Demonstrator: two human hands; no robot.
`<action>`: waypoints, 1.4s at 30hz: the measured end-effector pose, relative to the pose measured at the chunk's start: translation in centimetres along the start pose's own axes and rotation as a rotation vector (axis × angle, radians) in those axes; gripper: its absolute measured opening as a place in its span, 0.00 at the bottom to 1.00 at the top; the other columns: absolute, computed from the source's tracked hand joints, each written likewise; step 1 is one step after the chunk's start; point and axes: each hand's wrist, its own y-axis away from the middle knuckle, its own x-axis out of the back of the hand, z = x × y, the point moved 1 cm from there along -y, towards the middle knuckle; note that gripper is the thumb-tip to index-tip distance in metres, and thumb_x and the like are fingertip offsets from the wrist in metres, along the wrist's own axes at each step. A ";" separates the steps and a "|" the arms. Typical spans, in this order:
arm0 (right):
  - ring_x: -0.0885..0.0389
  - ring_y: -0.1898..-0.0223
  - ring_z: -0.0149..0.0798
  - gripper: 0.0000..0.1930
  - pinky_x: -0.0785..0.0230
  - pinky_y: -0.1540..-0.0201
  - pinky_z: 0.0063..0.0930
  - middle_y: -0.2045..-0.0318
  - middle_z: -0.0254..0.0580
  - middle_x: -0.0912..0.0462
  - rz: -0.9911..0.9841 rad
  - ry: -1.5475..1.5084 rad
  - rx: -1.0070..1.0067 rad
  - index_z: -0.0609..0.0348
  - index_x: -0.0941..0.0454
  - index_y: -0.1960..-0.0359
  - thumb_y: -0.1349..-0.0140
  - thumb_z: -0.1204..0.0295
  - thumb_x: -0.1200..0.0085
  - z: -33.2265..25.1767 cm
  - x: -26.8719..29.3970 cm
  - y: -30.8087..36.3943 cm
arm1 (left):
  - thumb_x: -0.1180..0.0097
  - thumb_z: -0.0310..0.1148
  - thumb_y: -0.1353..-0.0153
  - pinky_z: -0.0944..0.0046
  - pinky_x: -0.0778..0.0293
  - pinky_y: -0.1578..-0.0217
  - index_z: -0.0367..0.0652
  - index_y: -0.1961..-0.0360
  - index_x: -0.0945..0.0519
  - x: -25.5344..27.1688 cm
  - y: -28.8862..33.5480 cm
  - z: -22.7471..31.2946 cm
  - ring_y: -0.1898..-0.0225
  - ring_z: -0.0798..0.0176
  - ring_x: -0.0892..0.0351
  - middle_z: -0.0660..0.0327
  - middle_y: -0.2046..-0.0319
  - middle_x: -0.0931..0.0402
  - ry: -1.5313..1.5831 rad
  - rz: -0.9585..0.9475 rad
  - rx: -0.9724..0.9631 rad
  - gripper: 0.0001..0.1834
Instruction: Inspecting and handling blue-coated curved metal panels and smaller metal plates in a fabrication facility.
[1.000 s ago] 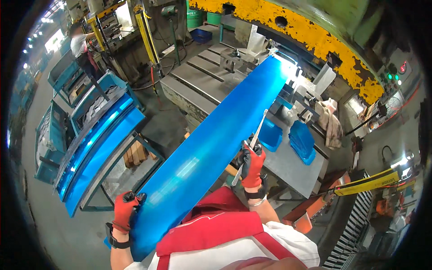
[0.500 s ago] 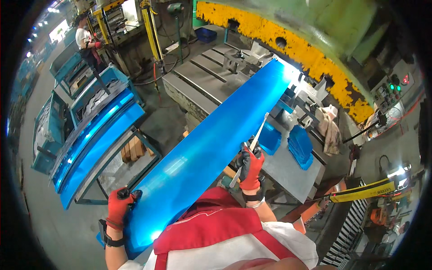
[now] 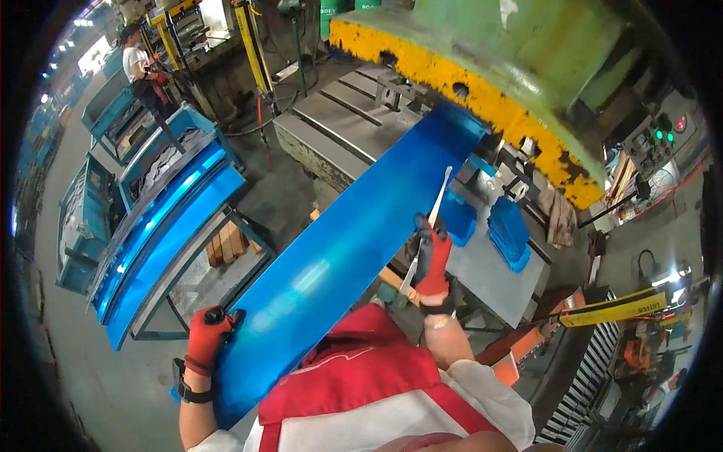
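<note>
Both gloved hands are gripping the long blue sheet [image 3: 346,256], the left hand [image 3: 205,339] clamped on its near edge and the right hand [image 3: 432,260] on the opposite edge beside a thin rod [image 3: 429,226], and it is probably stiff, weighty, sharp-edged, best held by 2 long edges.

Red and black work gloves on the left hand [image 3: 205,339] and the right hand [image 3: 433,258], dark at fingertips and cuffs. Black watch-like band [image 3: 184,384] around the left wrist, just below the glove cuff. Forearms bare. Red vest [image 3: 354,377] with narrow white piping over a white short-sleeved shirt [image 3: 482,399], broad white panel across the chest.
</note>
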 end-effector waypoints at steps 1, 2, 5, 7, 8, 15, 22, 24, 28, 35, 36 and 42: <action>0.37 0.92 0.26 0.08 0.44 0.91 0.20 0.82 0.32 0.31 -0.094 0.004 0.055 0.56 0.30 0.64 0.47 0.76 0.52 0.3 0.6 -1.2 | 0.49 0.23 0.62 0.73 0.36 0.79 0.37 0.83 0.27 0.1 0.0 -0.3 0.81 0.73 0.31 0.64 0.84 0.29 -0.011 0.010 -0.008 0.01; 0.37 0.92 0.26 0.05 0.44 0.90 0.20 0.80 0.33 0.29 -0.186 0.007 0.112 0.56 0.31 0.67 0.45 0.74 0.54 0.4 0.7 -2.0 | 0.49 0.23 0.62 0.73 0.36 0.79 0.37 0.83 0.27 0.1 0.1 -0.1 0.81 0.73 0.31 0.64 0.84 0.29 -0.015 0.004 -0.008 0.01; 0.38 0.93 0.26 0.01 0.46 0.90 0.18 0.80 0.34 0.30 -0.201 -0.024 0.141 0.55 0.33 0.72 0.45 0.74 0.54 -1.0 -1.0 -0.1 | 0.49 0.22 0.62 0.73 0.35 0.78 0.36 0.82 0.26 0.3 0.5 -0.4 0.80 0.72 0.31 0.64 0.84 0.28 0.066 0.035 -0.104 0.02; 0.39 0.93 0.25 0.02 0.47 0.91 0.17 0.81 0.33 0.31 -0.206 0.059 0.038 0.54 0.33 0.73 0.45 0.72 0.53 -1.9 -1.4 1.0 | 0.49 0.22 0.64 0.72 0.35 0.78 0.37 0.81 0.25 0.7 1.0 -1.4 0.80 0.72 0.30 0.63 0.84 0.28 0.019 0.084 -0.013 0.04; 0.39 0.93 0.25 0.02 0.47 0.91 0.17 0.81 0.33 0.31 -0.203 0.057 0.038 0.54 0.33 0.73 0.45 0.72 0.53 -1.7 -0.9 0.9 | 0.49 0.22 0.64 0.72 0.35 0.78 0.37 0.81 0.25 0.7 1.0 -1.5 0.80 0.72 0.30 0.63 0.84 0.28 0.017 0.081 -0.014 0.04; 0.32 0.83 0.25 0.11 0.43 0.85 0.18 0.79 0.31 0.29 -0.152 0.308 0.086 0.57 0.30 0.62 0.42 0.65 0.55 -2.9 5.3 -3.4 | 0.48 0.23 0.65 0.73 0.34 0.77 0.34 0.83 0.26 -0.5 0.8 -1.0 0.81 0.72 0.31 0.63 0.85 0.28 -0.039 0.091 0.026 0.04; 0.36 0.86 0.21 0.20 0.43 0.85 0.15 0.81 0.32 0.27 -0.422 0.226 0.009 0.57 0.30 0.58 0.40 0.56 0.63 -10.8 -0.1 -12.2 | 0.48 0.24 0.65 0.73 0.35 0.79 0.37 0.86 0.28 -0.4 -0.1 -0.7 0.82 0.72 0.31 0.64 0.86 0.29 -0.062 0.051 0.027 0.02; 0.36 0.86 0.22 0.21 0.42 0.85 0.15 0.81 0.32 0.26 -0.393 0.127 -0.099 0.59 0.29 0.58 0.40 0.55 0.64 -10.8 -1.2 -15.1 | 0.48 0.24 0.65 0.73 0.35 0.79 0.37 0.86 0.28 -0.1 -0.3 -1.6 0.82 0.72 0.31 0.64 0.86 0.29 -0.098 0.047 0.016 0.03; 0.32 0.85 0.26 0.22 0.38 0.83 0.19 0.81 0.34 0.26 -0.510 0.088 -0.112 0.62 0.28 0.60 0.41 0.54 0.62 -10.2 -1.4 -20.9 | 0.48 0.24 0.67 0.72 0.35 0.79 0.37 0.86 0.28 -0.3 -0.1 -1.3 0.82 0.72 0.31 0.63 0.86 0.29 -0.067 0.027 0.019 0.03; 0.29 0.83 0.37 0.13 0.35 0.82 0.30 0.81 0.40 0.26 -0.394 -0.100 0.062 0.53 0.29 0.73 0.45 0.57 0.57 -8.1 -1.7 -27.4 | 0.49 0.22 0.68 0.72 0.34 0.76 0.36 0.85 0.28 -0.5 1.4 1.2 0.81 0.70 0.31 0.62 0.85 0.29 -0.038 0.021 0.105 0.03; 0.29 0.83 0.37 0.13 0.35 0.82 0.30 0.81 0.40 0.26 -0.400 -0.101 0.067 0.53 0.29 0.73 0.45 0.57 0.57 -8.1 -1.6 -28.2 | 0.49 0.22 0.68 0.72 0.34 0.76 0.36 0.85 0.28 0.0 1.6 1.0 0.81 0.70 0.31 0.62 0.85 0.29 -0.035 0.025 0.099 0.03; 0.34 0.87 0.31 0.13 0.42 0.86 0.23 0.83 0.35 0.25 -0.190 0.067 0.082 0.58 0.27 0.74 0.45 0.62 0.59 -8.5 -4.5 -26.2 | 0.48 0.24 0.68 0.72 0.35 0.78 0.37 0.85 0.28 0.4 2.6 2.7 0.82 0.72 0.31 0.64 0.86 0.30 0.011 0.107 0.104 0.04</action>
